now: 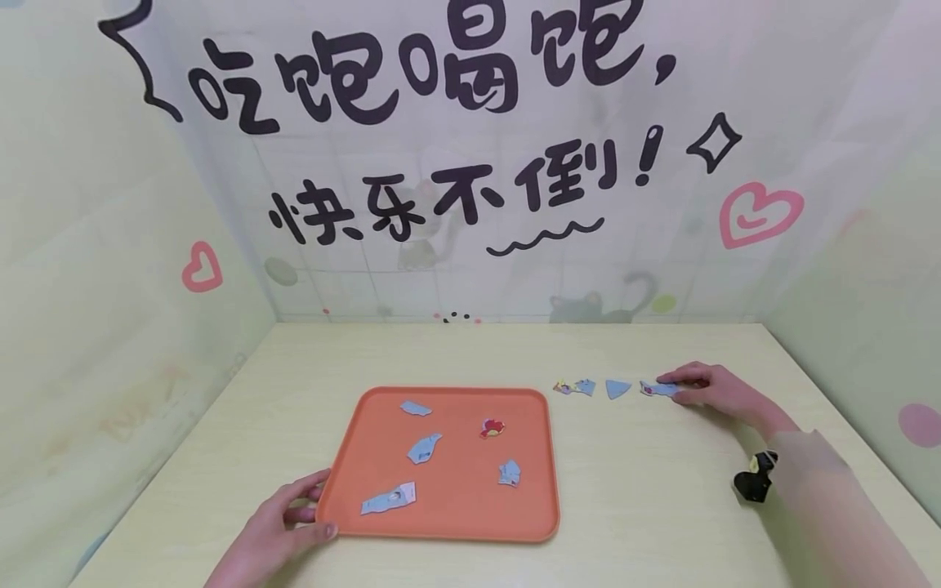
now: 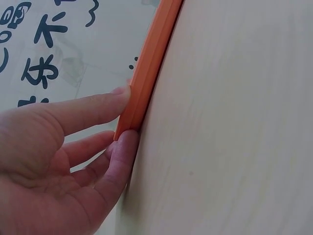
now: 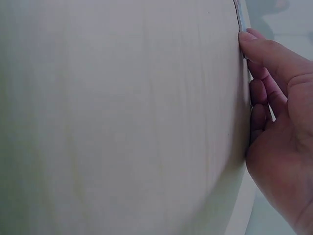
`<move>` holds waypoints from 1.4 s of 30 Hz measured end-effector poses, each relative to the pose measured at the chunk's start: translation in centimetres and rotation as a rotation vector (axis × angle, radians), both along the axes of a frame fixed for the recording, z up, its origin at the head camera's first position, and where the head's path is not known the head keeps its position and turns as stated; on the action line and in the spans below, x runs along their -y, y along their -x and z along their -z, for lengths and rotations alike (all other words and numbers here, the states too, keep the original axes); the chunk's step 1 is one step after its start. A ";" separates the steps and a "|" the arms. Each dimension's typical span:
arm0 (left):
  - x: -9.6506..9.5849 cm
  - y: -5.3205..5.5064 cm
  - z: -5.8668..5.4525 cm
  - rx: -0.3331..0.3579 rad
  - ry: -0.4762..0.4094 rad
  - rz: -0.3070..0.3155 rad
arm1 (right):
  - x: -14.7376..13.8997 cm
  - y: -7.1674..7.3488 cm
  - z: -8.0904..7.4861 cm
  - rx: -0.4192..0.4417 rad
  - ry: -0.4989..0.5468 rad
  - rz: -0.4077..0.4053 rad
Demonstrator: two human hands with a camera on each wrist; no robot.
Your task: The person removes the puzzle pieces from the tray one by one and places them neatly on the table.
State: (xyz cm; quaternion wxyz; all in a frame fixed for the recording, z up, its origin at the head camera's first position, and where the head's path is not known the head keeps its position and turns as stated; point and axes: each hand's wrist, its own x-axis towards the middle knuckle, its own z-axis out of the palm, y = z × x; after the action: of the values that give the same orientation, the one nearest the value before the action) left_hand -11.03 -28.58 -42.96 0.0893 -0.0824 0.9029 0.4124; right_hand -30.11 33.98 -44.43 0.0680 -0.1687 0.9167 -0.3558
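An orange tray lies on the table, and my left hand grips it by its near left corner. In the left wrist view, thumb and fingers are around the tray's corner. My right hand is at the back right, with thumb and forefinger pinching a light-blue cut-out piece with a red spot, low at the tabletop. To its left stand in a row a blue triangular piece, a jagged blue piece and a small multicoloured piece.
On the tray lie a red piece, a long blue-and-pink piece and several blue pieces, such as one near the middle. A black device sits by the right wrist. Printed walls enclose the wooden table on three sides.
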 end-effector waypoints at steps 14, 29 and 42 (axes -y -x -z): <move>0.2 0.1 0.1 0.005 0.011 0.010 | 0.0 0.0 -0.1 0.019 0.014 -0.010; 0.3 0.2 0.3 0.014 -0.021 0.006 | -0.1 0.2 -0.1 0.013 0.001 -0.010; 0.2 0.3 0.3 0.019 0.008 0.000 | -0.2 0.2 0.0 0.020 0.025 -0.014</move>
State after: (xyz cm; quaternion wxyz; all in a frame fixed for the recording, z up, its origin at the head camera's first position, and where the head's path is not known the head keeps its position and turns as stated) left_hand -11.33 -28.82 -43.25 0.0976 -0.0866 0.9036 0.4081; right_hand -30.32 34.18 -44.43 0.0775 -0.1724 0.9102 -0.3685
